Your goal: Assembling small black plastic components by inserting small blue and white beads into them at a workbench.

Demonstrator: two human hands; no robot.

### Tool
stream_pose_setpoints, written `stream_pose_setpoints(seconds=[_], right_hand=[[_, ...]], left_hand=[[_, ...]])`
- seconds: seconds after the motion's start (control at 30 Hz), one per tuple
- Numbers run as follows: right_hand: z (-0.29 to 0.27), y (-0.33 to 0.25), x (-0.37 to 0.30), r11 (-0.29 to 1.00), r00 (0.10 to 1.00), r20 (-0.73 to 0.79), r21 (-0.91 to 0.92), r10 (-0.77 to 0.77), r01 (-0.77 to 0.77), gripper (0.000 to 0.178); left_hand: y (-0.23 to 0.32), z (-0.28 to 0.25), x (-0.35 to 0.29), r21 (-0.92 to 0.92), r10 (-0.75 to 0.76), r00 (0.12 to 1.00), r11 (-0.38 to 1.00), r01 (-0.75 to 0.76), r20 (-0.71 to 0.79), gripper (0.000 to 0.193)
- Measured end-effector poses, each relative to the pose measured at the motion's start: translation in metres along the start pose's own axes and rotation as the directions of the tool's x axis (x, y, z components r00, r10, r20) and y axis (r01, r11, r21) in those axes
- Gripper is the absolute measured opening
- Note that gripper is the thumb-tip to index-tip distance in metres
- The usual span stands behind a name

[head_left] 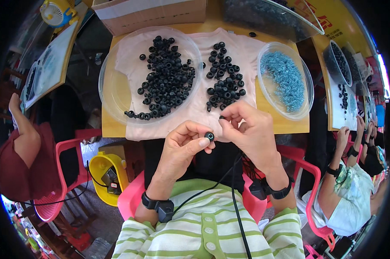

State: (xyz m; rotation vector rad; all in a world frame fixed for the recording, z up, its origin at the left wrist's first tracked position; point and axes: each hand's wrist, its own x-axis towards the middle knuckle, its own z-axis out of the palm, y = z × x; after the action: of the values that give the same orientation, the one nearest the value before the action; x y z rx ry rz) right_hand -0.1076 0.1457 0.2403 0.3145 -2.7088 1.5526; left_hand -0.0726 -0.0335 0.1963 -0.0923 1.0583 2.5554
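My left hand pinches a small round black part with a hole between thumb and fingers, and a pale greenish ring shows inside its opening. Close by on the right, my right hand closes thumb and forefinger on a small black piece, mostly covered by the fingertips. Both hands are held just in front of the table edge. Beyond them, a loose pile of round black parts lies on a pale pink cloth. To its left, a wide clear tray holds many more black parts.
On the right, a clear oval tray holds small shiny blue pieces. A cardboard box and a clear bin stand at the back. Cables run from my wrist straps. People sit at tables on both sides.
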Motion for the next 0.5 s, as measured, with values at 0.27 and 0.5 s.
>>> stream_pose_setpoints(seconds=[0.27, 0.5], right_hand=[[-0.032, -0.002, -0.02, 0.697, 0.957, 0.177, 0.657, 0.229, -0.288, 0.016], [-0.03, -0.003, -0.026, 0.66, 0.978, 0.146, 0.722, 0.15, -0.208, 0.013]], left_hand=[[-0.006, 0.022, 0.011, -0.023, -0.013, 0.999, 1.0, 0.014, 0.044, 0.018], [-0.012, 0.024, 0.011, -0.052, -0.045, 0.997, 0.997, 0.047, 0.055, 0.018]])
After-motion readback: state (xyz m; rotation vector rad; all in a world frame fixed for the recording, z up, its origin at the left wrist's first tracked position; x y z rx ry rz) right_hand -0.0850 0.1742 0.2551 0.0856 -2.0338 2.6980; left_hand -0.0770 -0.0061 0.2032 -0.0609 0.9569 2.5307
